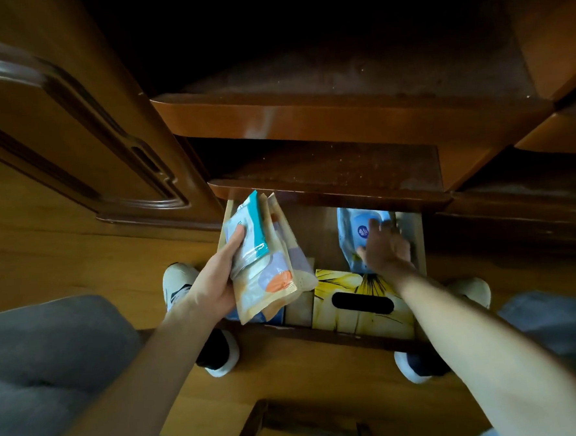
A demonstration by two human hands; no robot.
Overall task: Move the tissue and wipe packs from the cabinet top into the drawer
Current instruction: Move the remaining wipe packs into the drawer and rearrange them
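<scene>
The person looks down into an open wooden drawer pulled out from a brown cabinet. The left hand is held out over the left side of the drawer, with the arm coming up from the bottom left. Its fingers are curled around a stack of packs, with the thumb pressed on top. The top one is a small teal and white wipe pack. Under it are beige tissue packs with purple and orange shapes; there seem to be 2 or 3, but the count is hard to tell. The stack tilts, with its far end pointing up toward the cabinet top. The right hand reaches down into the back right corner of the drawer, with the arm straight. Its fingers are spread and lie flat on a blue wipe pack that sits in the drawer. It is pressing, not pinching. Just in front of that pack, a yellow tissue box with a dark slot lies in the drawer. 2 white shoes stand on the wooden floor beside the drawer.
</scene>
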